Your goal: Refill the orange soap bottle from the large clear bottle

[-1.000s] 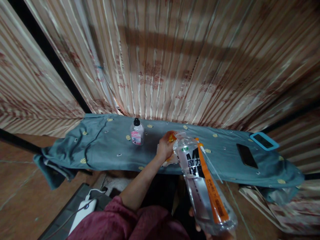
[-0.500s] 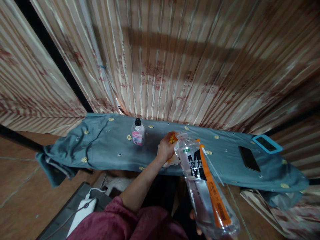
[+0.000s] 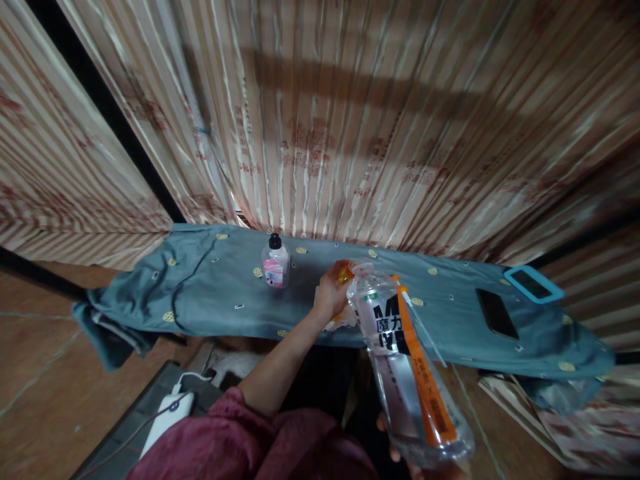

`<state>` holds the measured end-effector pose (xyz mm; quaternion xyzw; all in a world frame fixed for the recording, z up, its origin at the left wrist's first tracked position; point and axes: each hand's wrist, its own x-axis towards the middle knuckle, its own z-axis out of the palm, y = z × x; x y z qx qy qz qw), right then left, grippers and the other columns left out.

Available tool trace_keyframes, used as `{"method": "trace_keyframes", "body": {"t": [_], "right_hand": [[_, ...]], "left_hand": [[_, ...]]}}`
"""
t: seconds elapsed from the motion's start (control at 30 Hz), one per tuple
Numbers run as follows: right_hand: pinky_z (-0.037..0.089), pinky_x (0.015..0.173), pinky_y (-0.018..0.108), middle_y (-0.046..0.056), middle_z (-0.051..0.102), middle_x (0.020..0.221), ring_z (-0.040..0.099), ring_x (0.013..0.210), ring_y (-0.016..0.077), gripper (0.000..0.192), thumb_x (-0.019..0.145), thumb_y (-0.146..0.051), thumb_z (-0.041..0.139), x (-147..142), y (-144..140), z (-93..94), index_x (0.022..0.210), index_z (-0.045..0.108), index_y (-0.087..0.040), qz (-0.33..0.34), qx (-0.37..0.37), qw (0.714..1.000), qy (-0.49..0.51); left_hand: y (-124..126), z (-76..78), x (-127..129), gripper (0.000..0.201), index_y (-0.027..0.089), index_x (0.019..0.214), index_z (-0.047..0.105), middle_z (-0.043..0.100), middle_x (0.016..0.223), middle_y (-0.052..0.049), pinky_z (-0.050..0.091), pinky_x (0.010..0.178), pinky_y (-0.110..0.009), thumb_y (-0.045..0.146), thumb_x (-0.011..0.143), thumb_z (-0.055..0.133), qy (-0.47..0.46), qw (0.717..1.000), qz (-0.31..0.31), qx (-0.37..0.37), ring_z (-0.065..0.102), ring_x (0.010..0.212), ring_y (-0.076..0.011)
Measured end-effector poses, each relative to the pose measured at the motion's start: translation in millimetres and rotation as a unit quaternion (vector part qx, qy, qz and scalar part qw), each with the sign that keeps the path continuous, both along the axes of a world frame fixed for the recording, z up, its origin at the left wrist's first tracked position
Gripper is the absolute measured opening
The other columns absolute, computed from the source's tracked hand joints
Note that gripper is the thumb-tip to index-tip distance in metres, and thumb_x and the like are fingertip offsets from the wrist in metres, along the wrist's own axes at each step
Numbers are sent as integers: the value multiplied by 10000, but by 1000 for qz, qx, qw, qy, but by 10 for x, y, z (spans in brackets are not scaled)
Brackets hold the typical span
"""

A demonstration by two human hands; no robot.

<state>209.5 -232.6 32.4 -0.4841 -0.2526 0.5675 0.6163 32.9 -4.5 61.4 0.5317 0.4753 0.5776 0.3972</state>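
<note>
My right hand (image 3: 425, 463) grips the base of a large clear plastic bottle (image 3: 405, 363) with a black, white and orange label, tilted with its open neck pointing toward the ledge. My left hand (image 3: 331, 293) is at the bottle's mouth, fingers closed around a small orange cap (image 3: 344, 273). Under that hand a pale crumpled piece (image 3: 336, 321) lies on the teal cloth (image 3: 210, 300). Most of my right hand is hidden behind the bottle.
A small clear bottle with a black cap and pink label (image 3: 275, 262) stands on the cloth to the left. A dark phone (image 3: 496, 313) and a blue-cased device (image 3: 533, 284) lie at right. Striped curtains (image 3: 350, 120) hang behind. A white power bank with cable (image 3: 167, 417) sits below.
Almost nothing has moved; the view shifts slightly. My left hand stays at the bottle's mouth with the orange cap, and my right hand keeps the bottle tilted.
</note>
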Motion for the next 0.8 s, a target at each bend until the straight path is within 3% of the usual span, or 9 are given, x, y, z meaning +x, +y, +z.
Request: {"method": "trace_keyframes", "body": {"t": [0.17,0.53,0.67,0.8], "right_hand": [[486,448,329,124,724,894,690,694,312,592,674,-732,684,0,27,11,1047,708,-273,5,-7,1000,-2],[486,465,271,70,714,1083,703,743,277,778,538,-724,789,-106,35,110,1196,633,-339,0,26,1000,13],[507,460,245,28,740,1020,715,727,256,588,587,-671,800,-94,77,160,1053,699,-326,28,-15,997,72],[512,466,238,23,736,1063,720,747,249,617,552,-679,821,-92,73,169,1044,708,-325,36,-1,996,85]], "left_hand": [[4,-33,10,233,157,1013,663,755,1006,-75,540,843,-293,197,784,689,-21,1000,-5,8,706,934,-213],[2,-12,-4,237,176,1016,677,762,1023,-58,532,861,-285,146,781,689,22,1000,8,13,708,973,-218],[14,-25,6,225,173,1010,676,760,1023,-64,533,871,-289,143,786,680,15,1000,7,14,707,970,-215],[31,-68,16,240,173,1016,675,756,1035,-72,532,887,-304,183,778,712,4,1000,7,14,703,977,-224]]}}
